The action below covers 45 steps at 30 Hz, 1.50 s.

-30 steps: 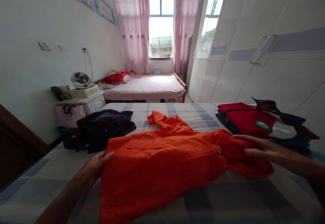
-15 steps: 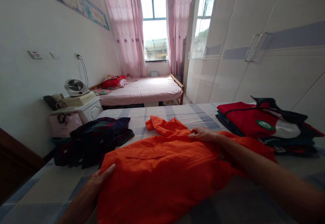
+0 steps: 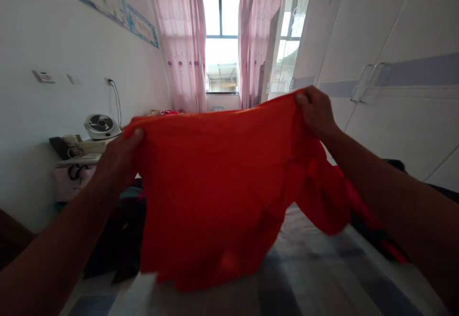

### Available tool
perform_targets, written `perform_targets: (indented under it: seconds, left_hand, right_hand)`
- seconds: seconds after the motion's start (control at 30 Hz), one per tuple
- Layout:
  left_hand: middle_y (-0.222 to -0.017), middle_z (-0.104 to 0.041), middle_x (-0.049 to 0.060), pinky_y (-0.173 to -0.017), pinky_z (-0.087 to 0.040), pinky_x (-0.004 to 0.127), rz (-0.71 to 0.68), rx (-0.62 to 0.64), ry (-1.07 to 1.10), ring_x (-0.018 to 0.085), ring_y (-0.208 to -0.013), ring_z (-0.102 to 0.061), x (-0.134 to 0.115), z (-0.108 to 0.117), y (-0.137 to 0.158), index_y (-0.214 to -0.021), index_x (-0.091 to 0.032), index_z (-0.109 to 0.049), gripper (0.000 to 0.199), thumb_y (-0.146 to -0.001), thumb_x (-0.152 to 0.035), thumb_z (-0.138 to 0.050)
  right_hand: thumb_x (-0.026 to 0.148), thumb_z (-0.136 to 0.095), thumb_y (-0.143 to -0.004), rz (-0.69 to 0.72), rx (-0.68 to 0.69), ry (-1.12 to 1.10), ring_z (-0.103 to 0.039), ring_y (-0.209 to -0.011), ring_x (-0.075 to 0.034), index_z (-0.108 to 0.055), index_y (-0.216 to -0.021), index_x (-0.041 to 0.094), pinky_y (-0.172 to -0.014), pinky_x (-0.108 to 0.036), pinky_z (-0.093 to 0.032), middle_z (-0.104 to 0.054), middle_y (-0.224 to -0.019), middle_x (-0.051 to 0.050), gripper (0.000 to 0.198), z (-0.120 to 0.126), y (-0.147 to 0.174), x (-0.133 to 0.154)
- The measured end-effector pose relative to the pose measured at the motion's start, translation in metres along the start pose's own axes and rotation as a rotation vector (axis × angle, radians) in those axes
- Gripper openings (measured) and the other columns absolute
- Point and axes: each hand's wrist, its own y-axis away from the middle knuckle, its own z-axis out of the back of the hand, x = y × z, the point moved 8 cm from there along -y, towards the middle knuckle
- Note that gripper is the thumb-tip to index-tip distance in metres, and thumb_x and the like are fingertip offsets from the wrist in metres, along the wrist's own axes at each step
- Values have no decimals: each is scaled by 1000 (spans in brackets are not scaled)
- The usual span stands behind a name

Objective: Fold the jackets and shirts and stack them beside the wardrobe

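Observation:
An orange jacket [image 3: 215,182] hangs stretched out in the air between my two hands, its body and a sleeve drooping over the bed. My left hand [image 3: 124,151] grips its upper left corner, the thumb on the near side. At the upper right, my right hand [image 3: 315,110] is closed on the cloth with bent fingers. The sleeve [image 3: 322,196] dangles below my right hand. The garment's far side is out of sight, and its lower edge is smeared by motion.
The checked bedsheet [image 3: 308,268] lies below. Dark clothing [image 3: 122,230] sits at left, partly behind my arm; red and dark clothes [image 3: 369,211] lie at right, behind my other arm. A fan [image 3: 102,125] stands on a cabinet, and a wardrobe [image 3: 401,129] lines the right wall.
Both hands have risen, lifting the orange jacket off the bed and spreading it upright. It now blocks most of the far bed from view.

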Motion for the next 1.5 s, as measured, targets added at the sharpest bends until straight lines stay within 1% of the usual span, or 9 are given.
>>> perform_targets:
  seconds: [0.1,0.2,0.43,0.57,0.8,1.0,1.2,1.33,1.5]
  left_hand:
    - [-119,-64,-4,-90,-51,44,-64,-101,203,32,-117,-54,-56,18,-27,-122,-24,-56,55,-85,-60,-38]
    - [-122,-62,-7,-84,-56,39,-102,58,473,27,-116,-56,-62,10,-23,-121,-32,-56,41,-86,-49,-43]
    - [-95,-74,3,-83,-56,37,439,735,555,26,-89,-68,102,-73,115,-107,-23,-67,42,-68,-38,-70]
    - [-95,-74,6,-83,-54,36,565,777,410,28,-92,-67,142,-87,176,-103,-20,-70,48,-65,-50,-72]
    - [-91,-74,4,-77,-54,29,571,613,400,24,-87,-68,133,-75,173,-104,-22,-68,42,-72,-50,-66]
    - [-92,-74,5,-69,-54,30,335,637,-28,28,-87,-68,161,-57,167,-98,-21,-69,47,-69,-57,-62]
    - [-113,-68,9,-88,-46,27,-38,488,-418,23,-102,-63,132,-79,101,-114,-18,-60,50,-83,-52,-40]
    - [-108,-68,16,-83,-48,31,-87,546,-558,27,-98,-65,127,-125,78,-116,-12,-58,50,-82,-46,-43]
    - [-103,-69,16,-77,-49,37,-77,458,-623,32,-94,-65,129,-132,75,-121,-13,-54,45,-82,-34,-44]
  right_hand:
    - [38,-37,-93,132,-197,2,-51,-85,-18,-54,-89,25,-80,-36,-41,-60,-92,-4,22,34,-33,23]
    - [45,-39,-92,74,-92,3,-49,-77,-16,-55,-87,26,-71,-34,-42,-60,-86,-3,25,47,-16,15]
    - [59,-49,-79,-474,834,-201,-57,-67,-18,-59,-78,19,-59,-29,-44,-63,-74,-2,42,-10,218,-72]
    - [57,-46,-80,-531,981,-152,-62,-86,-26,-64,-88,19,-77,-36,-47,-68,-93,-7,42,-21,297,-83]
    - [52,-42,-85,-386,930,-48,-56,-67,-18,-57,-71,20,-62,-27,-42,-63,-72,-1,38,-20,269,-61]
    - [51,-43,-87,-362,1107,-49,-59,-66,-18,-63,-77,21,-60,-28,-43,-66,-76,-1,37,-8,284,-45]
    - [41,-40,-91,-88,651,167,-56,-109,-25,-58,-115,22,-93,-37,-42,-62,-120,-8,36,-15,225,-41]
    - [33,-38,-90,91,689,399,-43,-126,-29,-56,-121,18,-104,-45,-31,-55,-131,-11,39,-48,226,-76]
    - [32,-22,-94,-135,861,412,-61,-102,-25,-58,-113,15,-91,-38,-43,-64,-115,-13,44,-65,268,-142]
